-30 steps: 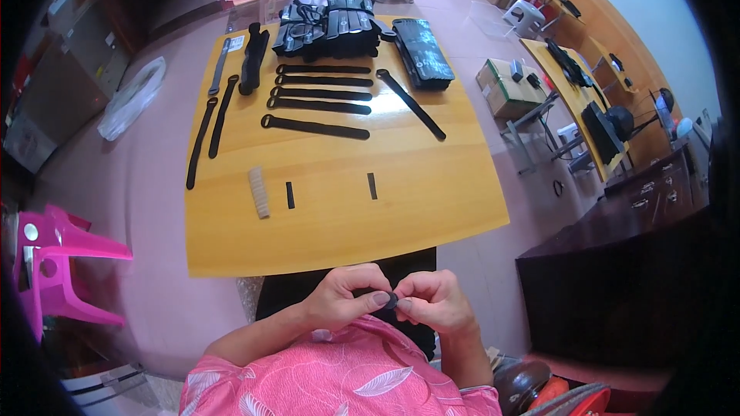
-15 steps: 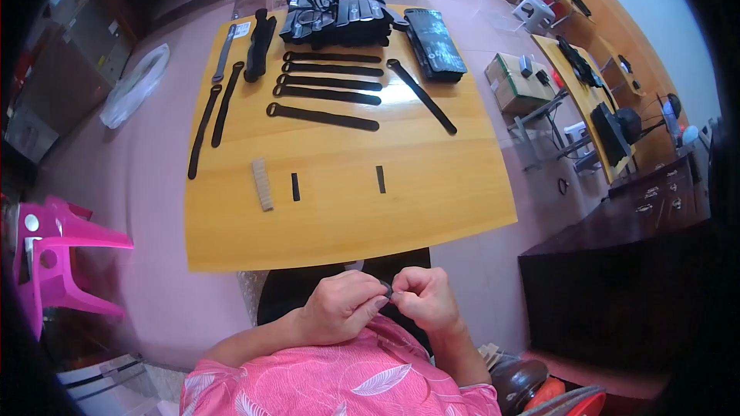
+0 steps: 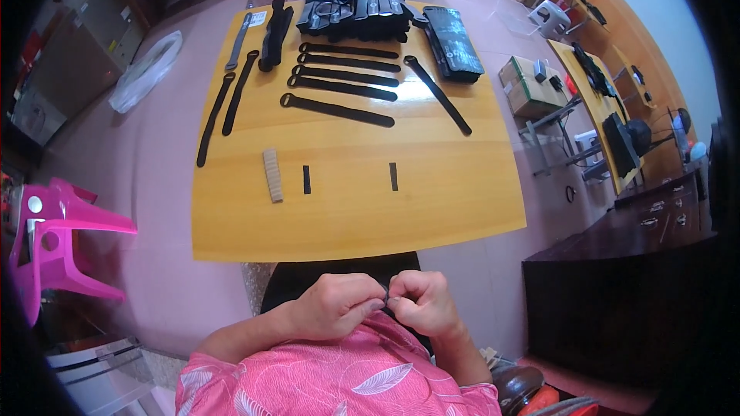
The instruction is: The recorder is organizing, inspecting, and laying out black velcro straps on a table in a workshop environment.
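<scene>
Head view: we sat at the table point(image 3: 347, 216), where long straps point(image 3: 339, 96) lay in rows near a beige strip point(image 3: 272, 175). Below its near edge, our left hand point(image 3: 335, 306) and right hand point(image 3: 420, 302) met over our lap, fingertips together, pinching a small black piece point(image 3: 386, 298), mostly hidden.

My left hand point(image 3: 339, 304) and right hand point(image 3: 420, 302) drawn slightly lower and nearer my chest, fingertips pinched tighter together, bench point(image 3: 462, 208) sliding farther up the view, straps shifted with it.
</scene>
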Motion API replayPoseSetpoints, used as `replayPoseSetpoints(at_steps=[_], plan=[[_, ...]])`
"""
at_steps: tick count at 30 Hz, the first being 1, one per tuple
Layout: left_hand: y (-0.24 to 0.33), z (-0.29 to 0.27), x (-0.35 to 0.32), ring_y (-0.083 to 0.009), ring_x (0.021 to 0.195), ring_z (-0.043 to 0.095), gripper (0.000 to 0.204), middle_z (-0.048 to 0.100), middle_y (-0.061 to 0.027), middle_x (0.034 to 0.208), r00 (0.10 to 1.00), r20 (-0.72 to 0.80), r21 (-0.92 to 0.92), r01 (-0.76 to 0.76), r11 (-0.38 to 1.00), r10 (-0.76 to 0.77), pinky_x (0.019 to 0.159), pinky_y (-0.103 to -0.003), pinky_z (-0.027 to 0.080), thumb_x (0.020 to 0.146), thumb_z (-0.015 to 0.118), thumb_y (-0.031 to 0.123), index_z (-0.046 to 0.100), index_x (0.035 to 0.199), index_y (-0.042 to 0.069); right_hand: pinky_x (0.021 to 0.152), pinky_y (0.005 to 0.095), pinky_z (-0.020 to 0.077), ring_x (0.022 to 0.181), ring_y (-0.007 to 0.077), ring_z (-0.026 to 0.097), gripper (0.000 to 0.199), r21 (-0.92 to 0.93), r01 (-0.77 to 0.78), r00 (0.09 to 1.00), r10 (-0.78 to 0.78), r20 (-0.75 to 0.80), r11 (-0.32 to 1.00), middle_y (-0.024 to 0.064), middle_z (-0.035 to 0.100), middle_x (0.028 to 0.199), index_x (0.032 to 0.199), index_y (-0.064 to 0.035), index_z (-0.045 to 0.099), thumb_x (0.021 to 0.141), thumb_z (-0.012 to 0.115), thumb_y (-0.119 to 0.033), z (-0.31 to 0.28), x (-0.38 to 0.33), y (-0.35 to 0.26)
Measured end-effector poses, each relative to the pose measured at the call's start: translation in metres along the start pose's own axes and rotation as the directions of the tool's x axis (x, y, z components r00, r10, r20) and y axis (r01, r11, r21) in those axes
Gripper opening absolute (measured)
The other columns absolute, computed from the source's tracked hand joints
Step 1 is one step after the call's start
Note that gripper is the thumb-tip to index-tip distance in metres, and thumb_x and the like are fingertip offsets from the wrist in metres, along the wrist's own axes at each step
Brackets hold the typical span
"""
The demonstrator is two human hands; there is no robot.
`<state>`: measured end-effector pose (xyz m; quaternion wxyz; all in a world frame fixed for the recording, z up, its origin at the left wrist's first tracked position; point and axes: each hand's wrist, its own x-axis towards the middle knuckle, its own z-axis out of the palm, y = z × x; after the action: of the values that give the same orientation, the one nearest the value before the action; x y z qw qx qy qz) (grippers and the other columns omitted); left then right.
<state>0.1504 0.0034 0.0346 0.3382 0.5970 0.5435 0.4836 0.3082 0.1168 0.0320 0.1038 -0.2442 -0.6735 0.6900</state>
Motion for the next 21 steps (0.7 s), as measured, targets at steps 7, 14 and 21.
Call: replayPoseSetpoints(at_steps=[7,14,21], plan=[[0.0,-0.004,0.003,-0.0242,0.07,0.064,0.011,0.064,-0.0139,0.08,0.998,0.017,-0.096,0.06,0.994,-0.059,0.062,-0.03,0.051,0.077,0.065,-0.002,0.063,0.087,-0.002,0.052,0.0236,0.0402,0.06,0.0057,0.048,0.003,0.031,-0.039,0.999,0.038,0.021,0.999,0.002,0.054,0.06,0.071,0.0015,0.058,0.072,0.058,-0.002,-0.003,0.0,-0.001],[-0.004,-0.007,0.005,-0.0201,0.067,0.063,0.01,0.064,-0.0122,0.078,0.99,0.087,-0.144,0.127,0.981,-0.115,0.06,-0.029,0.049,0.077,0.064,-0.003,0.063,0.087,-0.002,0.051,0.0235,0.0391,0.059,0.0049,0.046,0.006,0.088,-0.053,0.998,0.051,0.022,0.995,0.0005,0.054,0.06,0.07,0.0011,0.057,0.075,0.059,-0.002,0.0,-0.001,-0.001],[-0.002,0.008,0.004,-0.024,0.06,0.059,0.007,0.058,-0.0127,0.07,0.996,-0.088,-0.036,-0.028,0.999,0.024,0.053,-0.032,0.046,0.074,0.058,-0.004,0.06,0.08,-0.002,0.047,0.0222,0.036,0.056,0.0035,0.044,0.006,-0.05,0.048,0.999,-0.048,0.0,0.998,-0.0005,0.05,0.058,0.069,0.0005,0.056,0.074,0.058,-0.002,0.001,0.001,-0.003]])
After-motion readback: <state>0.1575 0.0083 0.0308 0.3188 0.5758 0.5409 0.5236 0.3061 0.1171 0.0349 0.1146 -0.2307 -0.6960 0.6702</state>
